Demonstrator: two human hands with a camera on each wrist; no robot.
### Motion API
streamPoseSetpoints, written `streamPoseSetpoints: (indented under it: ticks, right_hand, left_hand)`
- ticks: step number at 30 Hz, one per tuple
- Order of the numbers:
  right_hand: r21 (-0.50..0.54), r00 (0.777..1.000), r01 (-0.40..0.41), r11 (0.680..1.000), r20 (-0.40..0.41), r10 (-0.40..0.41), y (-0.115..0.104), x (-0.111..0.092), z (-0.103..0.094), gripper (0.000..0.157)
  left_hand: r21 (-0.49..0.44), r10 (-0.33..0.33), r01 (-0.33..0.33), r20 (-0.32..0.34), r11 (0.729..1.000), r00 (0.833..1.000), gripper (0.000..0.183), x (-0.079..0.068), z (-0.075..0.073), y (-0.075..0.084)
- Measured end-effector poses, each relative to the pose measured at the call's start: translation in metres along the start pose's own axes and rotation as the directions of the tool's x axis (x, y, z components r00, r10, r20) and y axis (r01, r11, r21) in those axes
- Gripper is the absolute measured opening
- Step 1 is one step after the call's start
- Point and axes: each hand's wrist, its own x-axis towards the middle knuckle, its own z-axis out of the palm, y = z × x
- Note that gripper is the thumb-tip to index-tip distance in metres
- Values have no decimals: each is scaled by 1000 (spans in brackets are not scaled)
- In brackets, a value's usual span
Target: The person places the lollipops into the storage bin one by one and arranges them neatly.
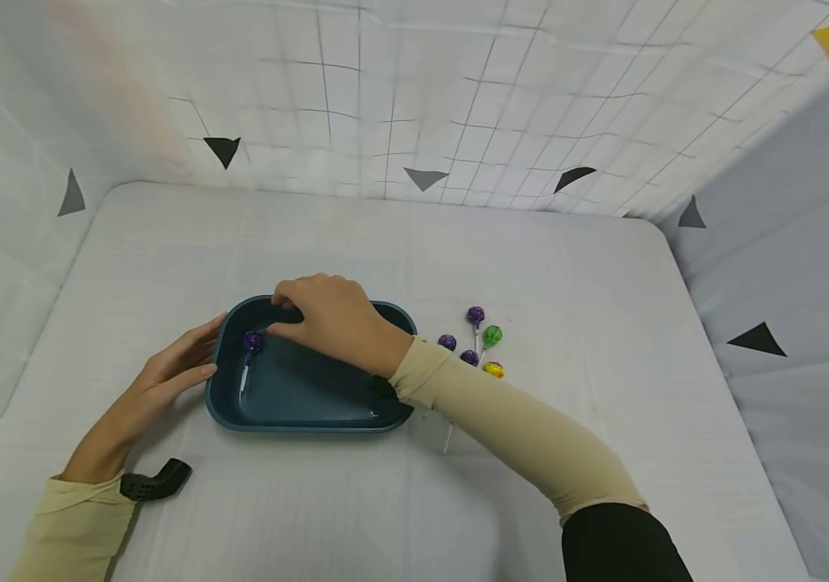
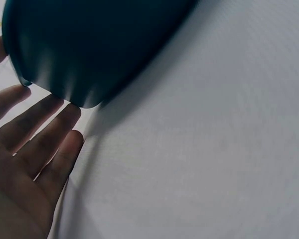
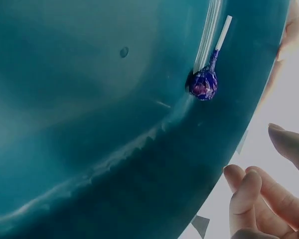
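Observation:
A dark teal tray (image 1: 305,396) sits on the white-covered table. Inside, near its left end, lies one purple-wrapped lollipop (image 1: 252,342) with a white stick. My left hand (image 1: 170,368) touches the outside of the tray's left end, its fingers nearly straight; the left wrist view shows the fingertips against the tray wall. Over the tray's upper part hovers my right hand (image 1: 334,319), with loosely bent fingers and the thumb apart. Nothing shows between thumb and fingers in the right wrist view, where the purple lollipop (image 3: 203,84) lies away from that hand.
Right of the tray lie several lollipops: purple ones (image 1: 475,314), a green one (image 1: 492,335) and a yellow one (image 1: 492,369). My right forearm (image 1: 516,420) partly covers this group, and a white stick (image 1: 448,437) pokes out below it. White sheeting stands behind the table.

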Motion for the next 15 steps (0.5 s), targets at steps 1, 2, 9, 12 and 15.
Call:
streamPoseSetpoints:
  ticks: [1,2,9,12,15]
  right_hand:
    - [4,1000,-2,1000,-3,2,1,-1,-1,37]
    - [8,1000,-4,1000,-6,4,2,-2,-2,37]
    - [37,999,-38,999,-27,39,9,-11,-12,37]
    - [41,998,-49,998,-33,51,13,-15,-14,38]
    - [56,998,-54,997,-42,56,17,-19,-16,39]
  left_hand:
    - [2,-3,3,-1,1000,1000,64,0,0,0]
    - [4,-5,5,-2,1000,1000,64,0,0,0]
    - [12,6,-6,-4,1000,1000,64,0,0,-1]
    - [12,28,-28,-1,1000,1000,65,1,0,-2]
    - [12,48,-48,0,999,999,65,2,0,-3]
